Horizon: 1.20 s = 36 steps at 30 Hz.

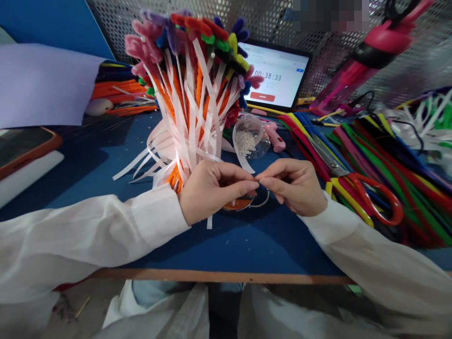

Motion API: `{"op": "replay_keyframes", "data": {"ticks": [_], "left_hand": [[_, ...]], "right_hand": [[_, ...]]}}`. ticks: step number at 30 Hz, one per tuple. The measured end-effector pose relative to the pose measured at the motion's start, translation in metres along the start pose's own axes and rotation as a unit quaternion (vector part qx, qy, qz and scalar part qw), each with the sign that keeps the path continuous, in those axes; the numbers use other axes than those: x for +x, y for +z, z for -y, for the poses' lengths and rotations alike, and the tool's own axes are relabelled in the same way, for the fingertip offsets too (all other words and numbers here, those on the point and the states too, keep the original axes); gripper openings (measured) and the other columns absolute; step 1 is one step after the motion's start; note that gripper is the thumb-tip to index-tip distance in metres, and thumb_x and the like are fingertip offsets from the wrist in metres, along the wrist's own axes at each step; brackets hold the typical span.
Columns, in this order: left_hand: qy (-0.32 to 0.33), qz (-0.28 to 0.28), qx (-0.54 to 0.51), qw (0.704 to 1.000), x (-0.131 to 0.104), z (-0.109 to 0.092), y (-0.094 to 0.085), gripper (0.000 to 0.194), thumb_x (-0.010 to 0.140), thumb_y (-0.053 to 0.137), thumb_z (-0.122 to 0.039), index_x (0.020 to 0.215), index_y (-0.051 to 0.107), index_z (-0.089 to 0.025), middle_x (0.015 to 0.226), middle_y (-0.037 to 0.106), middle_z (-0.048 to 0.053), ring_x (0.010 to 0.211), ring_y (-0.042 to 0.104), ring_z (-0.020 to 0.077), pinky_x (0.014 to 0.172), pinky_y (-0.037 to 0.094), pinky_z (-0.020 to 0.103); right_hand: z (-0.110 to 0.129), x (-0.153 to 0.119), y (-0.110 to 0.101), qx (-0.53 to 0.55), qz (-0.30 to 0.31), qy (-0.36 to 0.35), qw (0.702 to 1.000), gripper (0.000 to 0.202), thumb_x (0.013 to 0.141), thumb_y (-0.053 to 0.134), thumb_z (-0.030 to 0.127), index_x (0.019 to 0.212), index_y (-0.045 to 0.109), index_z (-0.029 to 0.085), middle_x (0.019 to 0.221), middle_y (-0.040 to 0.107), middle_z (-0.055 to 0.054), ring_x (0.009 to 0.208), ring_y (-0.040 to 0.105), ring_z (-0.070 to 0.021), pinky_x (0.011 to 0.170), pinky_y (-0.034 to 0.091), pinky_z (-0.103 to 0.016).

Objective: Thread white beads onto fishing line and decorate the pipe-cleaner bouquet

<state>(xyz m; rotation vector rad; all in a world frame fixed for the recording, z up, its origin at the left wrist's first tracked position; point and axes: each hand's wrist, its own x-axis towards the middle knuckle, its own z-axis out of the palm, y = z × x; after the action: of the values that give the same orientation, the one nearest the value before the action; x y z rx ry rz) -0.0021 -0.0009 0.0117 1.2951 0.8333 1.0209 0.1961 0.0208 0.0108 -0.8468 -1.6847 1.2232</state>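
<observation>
Both left hand (213, 190) and right hand (296, 186) pinch closed, fingers (237, 189) meeting.

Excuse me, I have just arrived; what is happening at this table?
A person holds the left hand and right hand together above the blue table, thumb and fingers pinched; whatever is between them is too small to tell. Beyond the left hand stands a bunch of pipe-cleaner flowers with pale ribbons around the stems. Behind the hands is a clear cup of tiny beads. To the right, scissors lie on loose pipe cleaners.
</observation>
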Motion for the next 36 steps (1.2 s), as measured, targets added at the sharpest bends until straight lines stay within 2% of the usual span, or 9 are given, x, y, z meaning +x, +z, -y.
{"op": "replay_keyframes", "data": {"ticks": [5,8,10,13,15,17,21,26,36], "left_hand": [[0.003,0.008,0.019,1.000,-0.001,0.001,-0.001,0.013,0.074,0.080,-0.022,0.080,0.076,-0.011,0.071,0.076,0.005,0.053,0.062,0.0065,0.048,0.049,0.014],[0.013,0.011,0.019,1.000,0.000,0.002,-0.001,0.010,0.077,0.078,-0.020,0.077,0.075,-0.011,0.072,0.076,0.006,0.062,0.067,0.0097,0.056,0.053,0.017],[0.013,0.012,0.016,1.000,0.001,0.003,0.000,0.009,0.077,0.077,-0.020,0.076,0.075,-0.011,0.072,0.076,0.006,0.064,0.068,0.0102,0.057,0.054,0.017],[0.010,0.010,0.004,1.000,0.000,0.003,0.000,0.011,0.073,0.081,-0.019,0.076,0.075,-0.011,0.070,0.075,0.005,0.060,0.065,0.0091,0.053,0.051,0.016],[0.008,0.010,-0.001,1.000,0.000,0.003,0.000,0.013,0.071,0.083,-0.020,0.075,0.074,-0.010,0.069,0.074,0.005,0.058,0.064,0.0091,0.051,0.050,0.017],[0.006,0.010,-0.001,1.000,-0.001,0.003,0.000,0.015,0.071,0.083,-0.022,0.075,0.074,-0.010,0.069,0.074,0.006,0.059,0.065,0.0099,0.052,0.050,0.017],[-0.001,0.011,0.003,1.000,-0.001,0.002,0.000,0.020,0.070,0.084,-0.026,0.074,0.073,-0.010,0.070,0.074,0.007,0.061,0.065,0.0112,0.054,0.052,0.020],[-0.008,0.016,-0.001,1.000,-0.001,0.003,0.000,0.025,0.070,0.084,-0.031,0.075,0.074,-0.010,0.070,0.074,0.008,0.057,0.063,0.0108,0.050,0.050,0.020],[-0.005,0.025,0.003,1.000,-0.002,0.004,0.000,0.023,0.072,0.082,-0.030,0.076,0.073,-0.009,0.069,0.073,0.007,0.055,0.060,0.0092,0.049,0.048,0.019]], "right_hand": [[-0.002,0.001,-0.004,-0.045,-0.009,-0.009,0.999,0.015,0.080,0.076,0.035,0.081,0.077,0.021,0.051,0.062,0.004,0.033,0.043,-0.0053,0.032,0.027,-0.020],[-0.009,0.011,-0.014,-0.187,-0.071,-0.036,0.979,0.022,0.083,0.072,0.040,0.088,0.078,0.020,0.048,0.058,0.004,0.037,0.046,-0.0081,0.040,0.034,-0.023],[-0.016,0.021,-0.021,-0.351,-0.104,-0.071,0.928,0.021,0.084,0.071,0.037,0.091,0.079,0.019,0.048,0.059,0.002,0.045,0.053,-0.0111,0.050,0.038,-0.026],[-0.026,0.033,-0.027,-0.560,-0.089,-0.085,0.819,0.022,0.086,0.068,0.037,0.095,0.081,0.022,0.060,0.069,-0.003,0.059,0.063,-0.0179,0.058,0.036,-0.030],[-0.030,0.037,-0.025,-0.638,-0.070,-0.058,0.765,0.025,0.088,0.064,0.040,0.101,0.081,0.025,0.073,0.075,-0.006,0.067,0.066,-0.0220,0.058,0.031,-0.030],[-0.031,0.039,-0.022,-0.674,-0.053,-0.033,0.736,0.029,0.092,0.059,0.043,0.105,0.080,0.027,0.083,0.078,-0.007,0.073,0.068,-0.0237,0.058,0.028,-0.030],[-0.027,0.040,-0.016,-0.693,-0.020,-0.009,0.721,0.033,0.095,0.052,0.043,0.106,0.079,0.027,0.088,0.078,-0.008,0.075,0.067,-0.0230,0.058,0.024,-0.030],[-0.025,0.041,-0.014,-0.692,0.006,-0.010,0.722,0.037,0.097,0.047,0.040,0.107,0.078,0.025,0.087,0.077,-0.011,0.076,0.065,-0.0219,0.057,0.021,-0.031],[-0.026,0.040,-0.014,-0.703,-0.014,0.001,0.711,0.035,0.097,0.049,0.040,0.106,0.078,0.025,0.088,0.077,-0.011,0.076,0.065,-0.0227,0.057,0.019,-0.030]]}}
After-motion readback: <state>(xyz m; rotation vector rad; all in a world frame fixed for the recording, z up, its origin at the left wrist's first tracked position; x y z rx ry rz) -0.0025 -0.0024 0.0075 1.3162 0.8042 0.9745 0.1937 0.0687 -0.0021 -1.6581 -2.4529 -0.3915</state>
